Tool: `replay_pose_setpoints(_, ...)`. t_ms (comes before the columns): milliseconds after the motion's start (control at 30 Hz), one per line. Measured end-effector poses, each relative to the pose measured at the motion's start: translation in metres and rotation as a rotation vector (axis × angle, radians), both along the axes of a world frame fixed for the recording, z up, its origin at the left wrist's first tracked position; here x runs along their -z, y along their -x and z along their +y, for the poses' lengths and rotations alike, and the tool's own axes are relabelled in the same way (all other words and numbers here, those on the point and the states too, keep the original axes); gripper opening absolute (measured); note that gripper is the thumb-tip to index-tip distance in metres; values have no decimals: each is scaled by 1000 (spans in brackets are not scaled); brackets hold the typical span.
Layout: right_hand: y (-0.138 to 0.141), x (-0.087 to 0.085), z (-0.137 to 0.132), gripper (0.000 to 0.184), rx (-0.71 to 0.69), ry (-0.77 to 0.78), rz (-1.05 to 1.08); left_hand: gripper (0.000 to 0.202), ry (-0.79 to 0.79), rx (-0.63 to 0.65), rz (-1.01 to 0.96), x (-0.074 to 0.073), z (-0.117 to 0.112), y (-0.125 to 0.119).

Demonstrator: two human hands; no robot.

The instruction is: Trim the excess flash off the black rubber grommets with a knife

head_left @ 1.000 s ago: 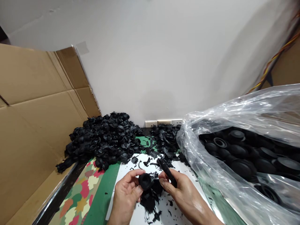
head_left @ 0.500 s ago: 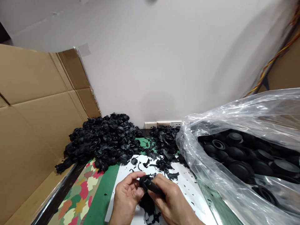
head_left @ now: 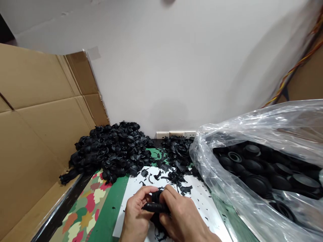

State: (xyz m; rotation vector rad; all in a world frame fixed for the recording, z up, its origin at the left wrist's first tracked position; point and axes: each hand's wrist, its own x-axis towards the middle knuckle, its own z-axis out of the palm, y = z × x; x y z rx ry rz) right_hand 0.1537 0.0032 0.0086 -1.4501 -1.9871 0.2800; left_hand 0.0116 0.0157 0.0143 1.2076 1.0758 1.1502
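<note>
Between my two hands, low in the middle of the head view, is a black ribbed rubber boot (head_left: 156,196). My left hand (head_left: 137,211) is closed on its left side, index finger over the top. My right hand (head_left: 180,211) is closed around a black rod-shaped piece (head_left: 157,207), whose tip points left across the front of the boot. Whether that piece is a tool handle or rubber, I cannot tell. My right fingers also press against the boot's right side. Dark scraps lie under the hands on a white sheet (head_left: 133,183).
A large heap of black ribbed rubber parts (head_left: 113,148) rises at the back left, beside a cardboard sheet (head_left: 47,117). Black offcuts (head_left: 178,148) are piled before wall sockets (head_left: 176,134). At right, a clear plastic bag (head_left: 209,161) holds more black rubber parts (head_left: 257,185).
The rod-shaped piece has swung from slanting down to the right to lying nearly level, its tip now toward my left hand. My right hand has turned and closed in on the boot.
</note>
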Motion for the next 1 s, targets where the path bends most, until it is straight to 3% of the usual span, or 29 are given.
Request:
replay_pose_setpoints(133,-20,1,11,9,239,110,232,26,119,31,-129,3,0,1)
replay_pose_setpoints(233,-34,-3,15,11,292,267,511,28,145,19,-163,2,1,1)
replay_pose_setpoints(367,-33,-8,11,15,233,334,656,31,138,29,-186,-1,2,1)
replay_pose_setpoints(533,-20,-8,5,21,114,367,649,32,142,17,-186,-2,1,1)
replay_pose_setpoints(733,-18,-5,4,14,72,358,663,31,165,9,-184,0,2,2)
replay_pose_setpoints(1000,-17,2,4,22,53,366,700,32,80,8,-116,9,4,7)
